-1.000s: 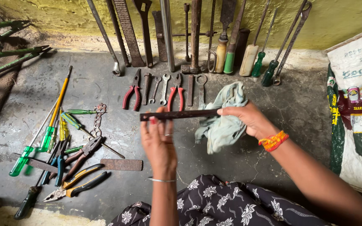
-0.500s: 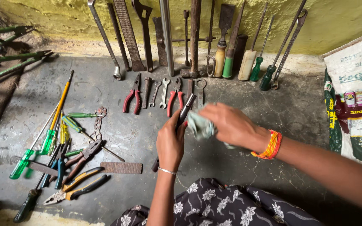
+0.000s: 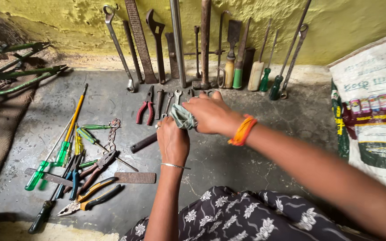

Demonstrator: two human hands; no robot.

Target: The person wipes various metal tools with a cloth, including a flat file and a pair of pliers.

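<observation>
My left hand (image 3: pixel 172 142) grips a dark metal bar (image 3: pixel 143 143) whose lower end sticks out to the left, pointing down toward the floor. My right hand (image 3: pixel 211 115) presses a bunched grey-green rag (image 3: pixel 182 117) around the bar's upper part, just above my left fist. An orange band (image 3: pixel 242 130) circles my right wrist and a thin bangle my left. Both hands hover over the grey concrete floor (image 3: pixel 228 156), in front of red-handled pliers (image 3: pixel 145 107) and small spanners (image 3: pixel 171 99).
Files, big wrenches, a pipe and screwdrivers lean on the yellow wall (image 3: pixel 68 22). Screwdrivers, pliers and a flat file (image 3: pixel 135 177) lie scattered at left. A printed woven sack (image 3: pixel 371 111) stands right. Green metal frames (image 3: pixel 14 76) lie far left.
The bar went from level between both hands to tilted, its lower end swinging down-left. The rag, hanging loose before, is now bunched around the bar under my right hand.
</observation>
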